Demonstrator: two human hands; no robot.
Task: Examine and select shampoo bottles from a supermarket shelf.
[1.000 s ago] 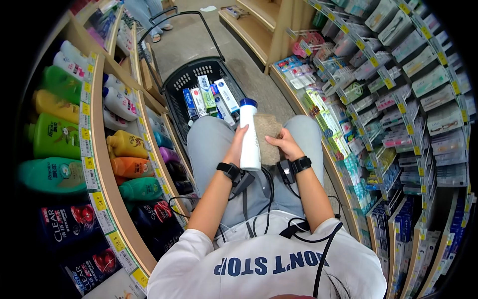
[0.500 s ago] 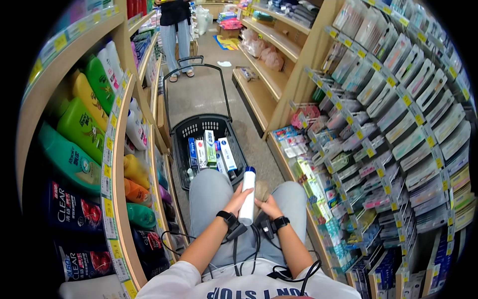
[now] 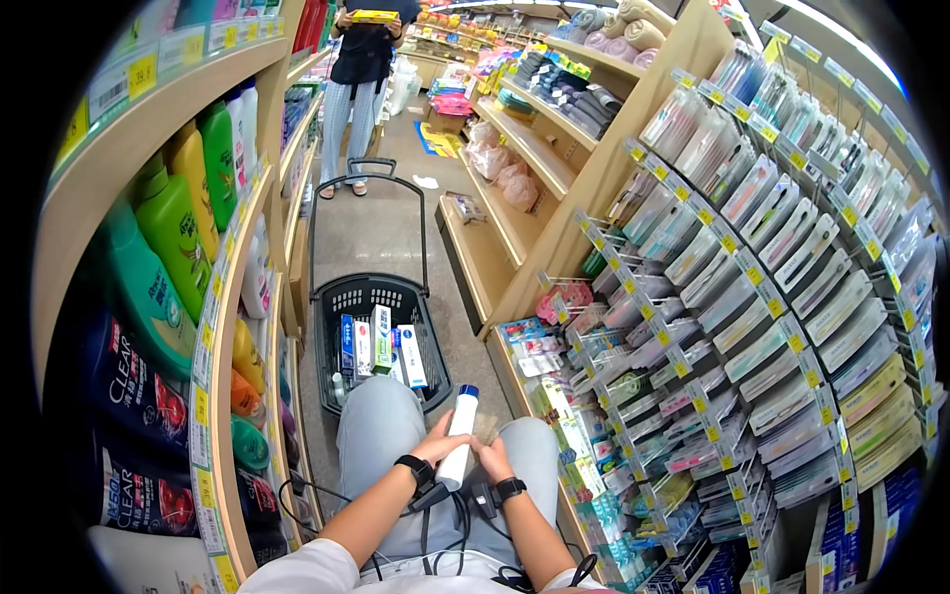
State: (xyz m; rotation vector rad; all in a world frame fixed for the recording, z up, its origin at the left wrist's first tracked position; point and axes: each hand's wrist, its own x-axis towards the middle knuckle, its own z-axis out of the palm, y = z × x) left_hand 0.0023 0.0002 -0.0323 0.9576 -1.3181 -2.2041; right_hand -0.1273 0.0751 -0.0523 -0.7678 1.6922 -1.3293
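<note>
Crouched in a narrow aisle: wooden shelf edge (image 3: 220, 337) lined with shampoo bottles hard on the left, pegged rack (image 3: 752, 257) of toothbrush packs on the right, both close beside the knees. Open room only straight ahead, and there partly taken by one black basket (image 3: 327, 327) just beyond the knees, its tall handle (image 3: 361, 178) standing upright; past it, bare floor (image 3: 381, 233) up to another person (image 3: 358, 79) standing at the far end. Over the gap between the knees, one white bottle (image 3: 458, 441) with a blue cap, long axis running away from the body and leaning slightly right, cap end raised toward the basket, base toward the wrists. Around its lower body, the left hand (image 3: 435, 450), wrapped and clamped on it; against its lower right side, the right hand (image 3: 492, 460), fingers touching, closed around it or not: cannot tell. Two black wristbands (image 3: 414, 465), one per wrist. In the basket, roughly five upright boxes (image 3: 381, 339) in a row, exact count unclear.
</note>
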